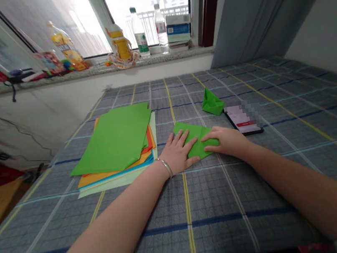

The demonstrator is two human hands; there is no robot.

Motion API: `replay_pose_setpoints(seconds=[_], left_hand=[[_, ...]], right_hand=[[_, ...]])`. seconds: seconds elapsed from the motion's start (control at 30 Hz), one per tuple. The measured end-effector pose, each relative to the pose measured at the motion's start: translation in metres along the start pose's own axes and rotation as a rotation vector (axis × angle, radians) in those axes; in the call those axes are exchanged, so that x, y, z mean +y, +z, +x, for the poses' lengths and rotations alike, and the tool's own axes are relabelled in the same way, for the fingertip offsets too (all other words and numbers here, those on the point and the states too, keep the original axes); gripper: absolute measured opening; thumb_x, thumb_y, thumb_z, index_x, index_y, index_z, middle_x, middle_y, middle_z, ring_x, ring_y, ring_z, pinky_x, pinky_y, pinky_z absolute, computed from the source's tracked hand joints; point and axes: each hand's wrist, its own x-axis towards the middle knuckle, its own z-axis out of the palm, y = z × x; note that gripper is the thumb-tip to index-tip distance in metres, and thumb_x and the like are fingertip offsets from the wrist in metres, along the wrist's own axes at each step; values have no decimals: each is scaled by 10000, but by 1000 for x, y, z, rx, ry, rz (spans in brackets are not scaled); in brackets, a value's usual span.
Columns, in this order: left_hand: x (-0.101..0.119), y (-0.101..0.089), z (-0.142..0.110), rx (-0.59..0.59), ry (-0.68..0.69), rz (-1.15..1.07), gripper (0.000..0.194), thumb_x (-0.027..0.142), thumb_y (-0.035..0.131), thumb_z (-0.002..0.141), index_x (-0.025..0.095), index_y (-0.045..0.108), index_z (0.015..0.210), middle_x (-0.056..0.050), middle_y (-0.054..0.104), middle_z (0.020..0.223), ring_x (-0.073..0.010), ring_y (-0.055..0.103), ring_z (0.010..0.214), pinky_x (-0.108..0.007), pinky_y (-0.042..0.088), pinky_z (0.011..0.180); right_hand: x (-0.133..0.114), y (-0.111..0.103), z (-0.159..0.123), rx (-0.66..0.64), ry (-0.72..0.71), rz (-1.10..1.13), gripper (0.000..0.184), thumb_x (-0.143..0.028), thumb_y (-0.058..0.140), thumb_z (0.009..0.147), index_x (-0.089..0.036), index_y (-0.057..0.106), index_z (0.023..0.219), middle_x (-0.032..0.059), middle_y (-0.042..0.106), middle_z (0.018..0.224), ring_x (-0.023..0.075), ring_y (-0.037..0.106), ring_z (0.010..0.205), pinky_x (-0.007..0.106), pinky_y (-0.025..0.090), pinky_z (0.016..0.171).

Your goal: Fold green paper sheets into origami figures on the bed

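A folded sheet of green paper [195,130] lies on the checked cloth in front of me. Flat on its left part rests my left hand [177,152], fingers spread, a silver bangle at the wrist. My right hand [225,138] has the paper's right side between its bent fingers and thumb; part of that edge is hidden beneath the hand. Beyond the right hand stands a folded green paper shape [211,102] with raised points. To the left is a stack of coloured paper, its top sheet green [116,136], with orange, blue and pale green edges showing below.
A phone [242,119] with its screen lit lies right of the paper. The checked cloth [212,204] covers the whole surface. Bottles [140,35], a yellow cup [121,44] and boxes [178,28] line the windowsill. A grey curtain [252,8] hangs at right.
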Motion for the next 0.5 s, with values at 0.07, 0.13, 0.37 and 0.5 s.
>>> replay_pose_setpoints(seconds=[0.07,0.13,0.37,0.5], left_hand=[[1,-1,1,6,43,-13,649,558,468,893,216,350,1432,-135,211,1559,-308,160,1445,-534,119,1156],[2,-1,1,0,87,-24,595,502,474,911,215,362,1420,-118,214,1561,-282,147,1451,-512,124,1162],[1,-1,2,-42,126,7,564,487,395,948,231,327,1446,-67,281,1543,-275,219,1430,-483,178,1152],[1,-2,3,-45,132,26,590,509,400,939,231,320,1453,-57,280,1544,-284,220,1429,-481,179,1154]], right_hand=[[0,-1,0,-2,1,4,305,-512,623,807,-357,698,1060,17,645,998,188,631,877,280,455,680],[0,-1,-1,-5,-5,13,296,-498,625,811,-359,696,1062,15,646,1007,189,629,893,280,456,690],[3,0,1,1,-33,-4,339,-535,631,795,-336,699,1060,34,648,971,209,616,908,307,458,746],[1,-4,2,-6,-59,-70,428,-588,658,746,-307,699,1066,62,645,985,249,593,936,354,453,797]])
